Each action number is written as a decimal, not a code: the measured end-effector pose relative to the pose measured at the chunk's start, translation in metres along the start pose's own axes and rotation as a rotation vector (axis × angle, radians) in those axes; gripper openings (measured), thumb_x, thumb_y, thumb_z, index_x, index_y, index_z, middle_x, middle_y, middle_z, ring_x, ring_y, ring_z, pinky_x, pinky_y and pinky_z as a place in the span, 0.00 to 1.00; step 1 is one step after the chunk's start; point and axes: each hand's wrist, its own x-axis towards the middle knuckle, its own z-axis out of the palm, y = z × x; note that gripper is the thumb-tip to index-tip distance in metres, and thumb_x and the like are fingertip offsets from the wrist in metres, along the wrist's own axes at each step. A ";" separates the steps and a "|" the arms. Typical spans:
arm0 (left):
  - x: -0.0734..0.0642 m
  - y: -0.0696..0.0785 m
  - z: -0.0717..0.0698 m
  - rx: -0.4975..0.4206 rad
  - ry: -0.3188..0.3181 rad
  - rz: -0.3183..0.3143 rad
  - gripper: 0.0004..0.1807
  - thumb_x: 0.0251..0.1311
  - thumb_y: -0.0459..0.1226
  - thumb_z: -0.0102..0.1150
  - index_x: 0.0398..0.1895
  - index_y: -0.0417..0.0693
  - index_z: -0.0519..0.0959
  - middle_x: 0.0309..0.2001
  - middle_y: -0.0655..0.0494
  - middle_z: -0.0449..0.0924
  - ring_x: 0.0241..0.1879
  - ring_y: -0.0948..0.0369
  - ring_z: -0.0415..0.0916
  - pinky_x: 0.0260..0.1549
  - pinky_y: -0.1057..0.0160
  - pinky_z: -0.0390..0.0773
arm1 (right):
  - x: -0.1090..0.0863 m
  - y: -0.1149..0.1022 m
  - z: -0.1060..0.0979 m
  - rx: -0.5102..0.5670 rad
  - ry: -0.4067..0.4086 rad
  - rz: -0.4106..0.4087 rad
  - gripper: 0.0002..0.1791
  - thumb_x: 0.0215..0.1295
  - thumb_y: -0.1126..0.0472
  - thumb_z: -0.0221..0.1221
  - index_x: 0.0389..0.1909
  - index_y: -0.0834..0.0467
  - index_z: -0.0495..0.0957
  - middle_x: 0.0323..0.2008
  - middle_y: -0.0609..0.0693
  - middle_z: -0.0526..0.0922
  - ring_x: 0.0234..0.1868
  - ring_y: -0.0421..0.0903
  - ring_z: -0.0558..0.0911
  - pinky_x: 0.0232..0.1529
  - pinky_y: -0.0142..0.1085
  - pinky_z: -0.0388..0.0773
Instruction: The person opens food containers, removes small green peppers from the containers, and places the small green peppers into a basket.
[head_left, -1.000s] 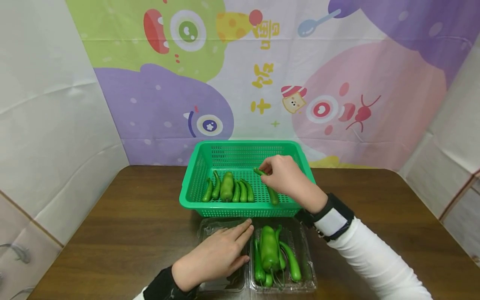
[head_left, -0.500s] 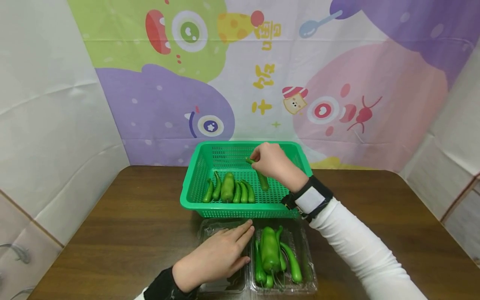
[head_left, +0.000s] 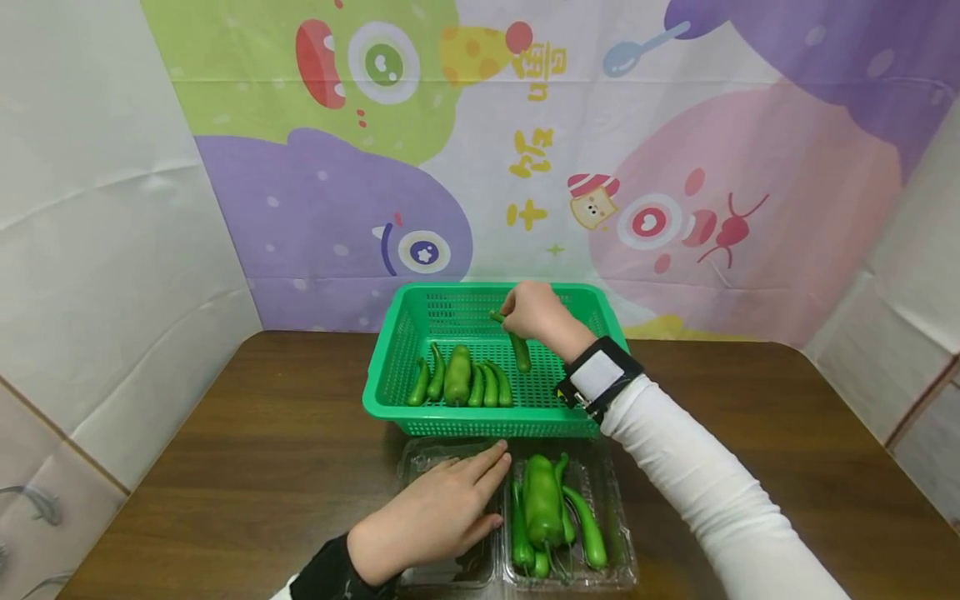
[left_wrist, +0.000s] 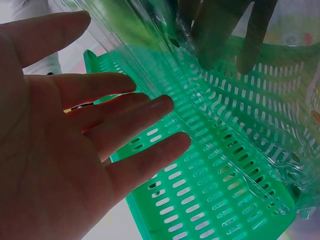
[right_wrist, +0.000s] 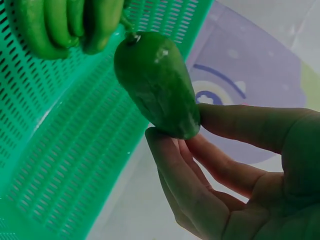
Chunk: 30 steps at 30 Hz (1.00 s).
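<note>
My right hand [head_left: 543,315] pinches a green pepper [right_wrist: 157,87] near one end, between thumb and fingertips. The pepper hangs tilted inside the green plastic basket [head_left: 381,367], right of a row of several peppers [head_left: 458,377] along its near side. Straight and spread, the fingers of my left hand [head_left: 429,523] lie over the left half of a clear plastic clamshell box [head_left: 626,571], with the fingertips by its middle ridge. More green peppers [head_left: 543,504], one of them thick, lie in the box's right half.
The basket stands just behind the box on a brown wooden table [head_left: 225,450]. A printed cartoon cloth [head_left: 525,242] hangs close behind the basket. White panels [head_left: 112,208] rise at both sides.
My right hand has moved left and slightly back over the basket, carrying the pepper toward the row. My left hand stays in place on the box.
</note>
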 end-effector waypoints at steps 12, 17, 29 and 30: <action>0.000 0.000 -0.001 0.000 -0.010 -0.011 0.35 0.67 0.52 0.51 0.72 0.45 0.59 0.72 0.48 0.56 0.61 0.55 0.71 0.55 0.55 0.75 | 0.024 0.013 0.011 0.008 -0.027 0.067 0.16 0.61 0.67 0.54 0.15 0.56 0.80 0.18 0.50 0.77 0.17 0.42 0.69 0.22 0.32 0.65; 0.000 0.000 0.000 -0.009 -0.014 -0.017 0.35 0.67 0.52 0.51 0.72 0.45 0.59 0.73 0.48 0.56 0.62 0.55 0.70 0.55 0.55 0.75 | 0.032 0.019 0.019 -0.014 -0.032 0.100 0.20 0.61 0.68 0.52 0.08 0.55 0.72 0.12 0.48 0.72 0.15 0.44 0.72 0.19 0.31 0.67; -0.001 0.000 -0.002 -0.005 -0.010 -0.010 0.35 0.67 0.52 0.50 0.72 0.45 0.59 0.72 0.48 0.56 0.61 0.56 0.72 0.55 0.56 0.75 | 0.055 0.035 0.039 -0.128 -0.125 0.247 0.12 0.61 0.62 0.61 0.40 0.68 0.80 0.35 0.57 0.83 0.22 0.42 0.83 0.25 0.29 0.80; -0.001 0.001 -0.002 -0.003 -0.011 -0.011 0.35 0.67 0.52 0.50 0.72 0.45 0.59 0.72 0.48 0.56 0.61 0.56 0.72 0.55 0.56 0.76 | 0.057 0.037 0.040 -0.146 -0.140 0.251 0.12 0.61 0.62 0.61 0.40 0.68 0.79 0.32 0.55 0.82 0.20 0.41 0.81 0.25 0.29 0.80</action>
